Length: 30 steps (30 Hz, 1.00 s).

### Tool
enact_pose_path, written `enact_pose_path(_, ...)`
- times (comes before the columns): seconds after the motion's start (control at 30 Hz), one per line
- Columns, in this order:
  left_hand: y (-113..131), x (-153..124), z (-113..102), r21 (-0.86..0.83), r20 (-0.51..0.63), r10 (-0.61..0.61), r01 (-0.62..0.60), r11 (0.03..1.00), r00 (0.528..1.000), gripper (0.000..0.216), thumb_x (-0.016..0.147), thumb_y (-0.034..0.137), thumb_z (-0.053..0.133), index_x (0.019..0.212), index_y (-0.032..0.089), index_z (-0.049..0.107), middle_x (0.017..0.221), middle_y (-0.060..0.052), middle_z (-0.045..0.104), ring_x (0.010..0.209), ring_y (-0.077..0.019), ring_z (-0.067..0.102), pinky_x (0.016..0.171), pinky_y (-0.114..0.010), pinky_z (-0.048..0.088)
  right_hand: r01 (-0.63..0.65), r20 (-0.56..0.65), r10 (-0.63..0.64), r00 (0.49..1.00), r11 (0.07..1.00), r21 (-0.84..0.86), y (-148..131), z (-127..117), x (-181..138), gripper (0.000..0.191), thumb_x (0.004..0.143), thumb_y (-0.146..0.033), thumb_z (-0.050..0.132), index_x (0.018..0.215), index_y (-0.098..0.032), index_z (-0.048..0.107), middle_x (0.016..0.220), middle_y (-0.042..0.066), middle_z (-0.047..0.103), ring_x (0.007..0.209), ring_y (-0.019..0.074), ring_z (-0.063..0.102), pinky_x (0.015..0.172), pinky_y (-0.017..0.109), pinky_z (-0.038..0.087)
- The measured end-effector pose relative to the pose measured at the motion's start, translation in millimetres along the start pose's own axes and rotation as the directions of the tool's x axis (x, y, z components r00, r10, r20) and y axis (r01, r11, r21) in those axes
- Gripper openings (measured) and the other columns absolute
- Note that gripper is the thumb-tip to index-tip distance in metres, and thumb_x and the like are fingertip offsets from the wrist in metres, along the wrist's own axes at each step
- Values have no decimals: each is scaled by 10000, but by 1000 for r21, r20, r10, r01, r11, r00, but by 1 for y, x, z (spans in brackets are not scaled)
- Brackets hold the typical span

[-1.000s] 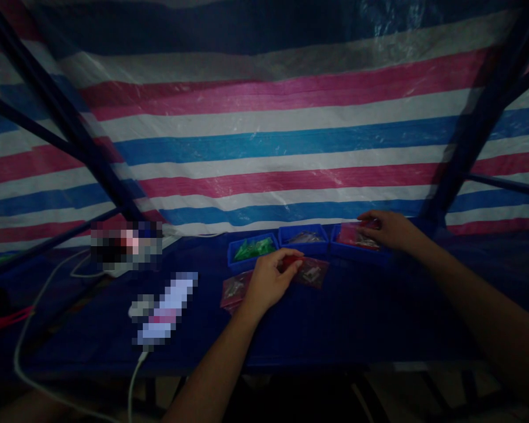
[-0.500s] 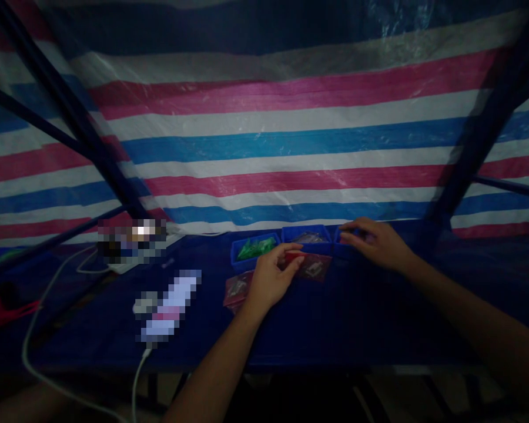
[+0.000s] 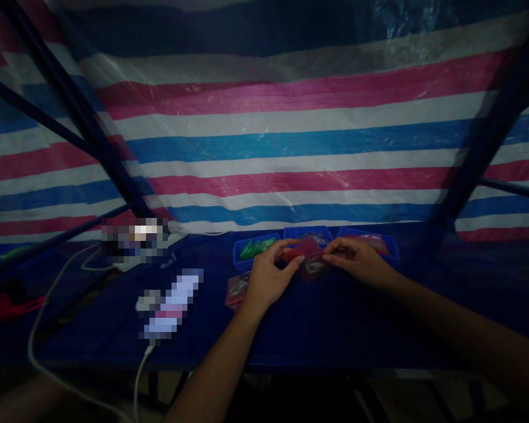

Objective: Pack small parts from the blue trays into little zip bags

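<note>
My left hand and my right hand meet over the dark blue table, each pinching a side of a small red plastic bag lifted just above the cloth. Under it lies another red bag. A third red bag rests left of my left wrist. Behind the hands stand three small blue trays: the left tray holds green pieces, the middle tray is partly hidden by the lifted bag, and the right tray holds red bags.
A striped pink, blue and white tarp hangs right behind the trays. Dark metal poles slant at the left and right. A white cable runs across the left of the table toward blurred-out objects.
My right hand left the right tray and came left to the red bag held by my left hand. The bag is now raised between both hands.
</note>
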State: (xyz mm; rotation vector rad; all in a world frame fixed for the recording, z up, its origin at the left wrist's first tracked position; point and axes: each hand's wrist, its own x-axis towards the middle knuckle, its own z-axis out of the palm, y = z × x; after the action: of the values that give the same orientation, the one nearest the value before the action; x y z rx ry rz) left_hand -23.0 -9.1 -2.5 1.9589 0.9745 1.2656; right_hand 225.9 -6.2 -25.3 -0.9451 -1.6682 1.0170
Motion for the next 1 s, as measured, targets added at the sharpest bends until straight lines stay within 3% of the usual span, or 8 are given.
enact_pose_path(0.17, -1, -1, 2, 37, 90, 4, -7, 999, 996, 385, 914, 318, 715, 1284, 229, 656, 1045, -45, 762, 968, -198, 733, 928, -357, 575, 17, 68, -14, 998, 998, -56, 2, 2, 1, 373, 802, -452, 816, 1080, -232, 702, 1102, 48, 750, 971, 221, 712, 914, 384, 566)
enact_pose_path(0.33, -1, -3, 2, 80, 117, -3, -7, 997, 993, 384, 915, 305, 710, 1288, 232, 659, 1037, -41, 755, 942, -194, 724, 922, -362, 568, 41, 101, -21, 995, 979, -202, 0, 5, 0, 263, 873, -482, 728, 956, -233, 750, 963, 34, 778, 906, 236, 718, 870, 392, 560)
enact_pose_path(0.5, -1, -3, 3, 97, 142, 5, -18, 995, 990, 375, 931, 330, 695, 1293, 245, 656, 996, -32, 753, 912, -194, 718, 893, -364, 572, 50, 88, -34, 996, 983, -178, -3, 7, -2, 281, 858, -487, 743, 967, -227, 741, 962, 36, 777, 903, 236, 723, 862, 387, 568)
enact_pose_path(0.57, 0, -2, 3, 128, 111, 33, -47, 991, 993, 372, 922, 332, 707, 1281, 246, 661, 1064, -44, 749, 939, -199, 711, 899, -366, 572, 31, 61, -23, 998, 989, -142, -2, 6, -1, 286, 841, -494, 756, 953, -232, 731, 957, 36, 774, 899, 240, 729, 858, 392, 581)
enact_pose_path(0.67, 3, -1, 2, 213, -32, 136, -126, 969, 990, 317, 909, 318, 725, 1214, 244, 687, 1209, -61, 711, 1027, -210, 683, 946, -379, 554, -17, -61, 13, 998, 997, -70, 5, 0, 3, 295, 829, -496, 763, 967, -244, 693, 970, 40, 773, 892, 246, 740, 830, 394, 601)
enact_pose_path(0.77, 6, -2, 2, 271, -108, 212, -177, 946, 971, 239, 923, 326, 711, 1145, 238, 710, 1198, -68, 698, 1035, -216, 667, 941, -386, 550, -33, -167, 26, 986, 999, -38, 10, -3, 5, 300, 840, -482, 759, 1001, -254, 649, 973, 42, 766, 867, 244, 742, 792, 389, 606)
enact_pose_path(0.87, 9, -6, 6, 227, 55, 184, -192, 955, 981, 300, 919, 387, 716, 1177, 234, 706, 1172, -74, 710, 989, -211, 677, 891, -364, 562, -17, -144, 16, 989, 1000, -1, 6, 2, 2, 302, 843, -483, 761, 999, -256, 639, 953, 33, 761, 831, 233, 736, 771, 378, 604)
enact_pose_path(1.0, 8, -10, 14, 197, 259, 162, -216, 956, 952, 478, 883, 453, 750, 1293, 231, 648, 1223, -78, 700, 1088, -239, 661, 961, -375, 529, 3, 81, -5, 997, 1000, 19, -10, 14, -7, 286, 859, -478, 751, 1021, -248, 695, 1038, 37, 762, 927, 235, 726, 852, 382, 591)
